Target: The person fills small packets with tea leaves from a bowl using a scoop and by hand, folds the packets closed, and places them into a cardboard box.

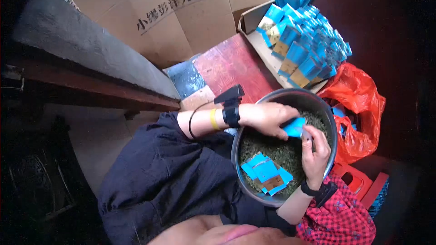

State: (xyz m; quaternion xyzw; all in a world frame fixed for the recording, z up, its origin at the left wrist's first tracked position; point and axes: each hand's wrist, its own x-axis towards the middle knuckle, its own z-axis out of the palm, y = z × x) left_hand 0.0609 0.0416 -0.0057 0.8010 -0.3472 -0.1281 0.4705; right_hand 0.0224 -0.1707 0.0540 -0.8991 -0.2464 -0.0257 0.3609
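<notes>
My left hand [271, 120] reaches in over the metal pot [235, 154] and is closed around a small blue packet [295, 127]. At the packet's right end is my right hand [315, 153], its thumb and fingers pinched together. What those fingertips hold, if anything, is too small to make out. Dry green-brown shredded herb [290, 154] fills the lower part of the pot. On top of the herb, near the pot's front side, lies a small heap of blue packets [267, 170], some showing brown parts.
Behind the pot, a cardboard box [261, 47] holds a tall pile of blue packets [309, 41]. A red plastic bag [359, 109] sits at the right, above a red stool [352, 179]. A reddish board [236, 70] and a large cardboard sheet [168, 18] are farther back.
</notes>
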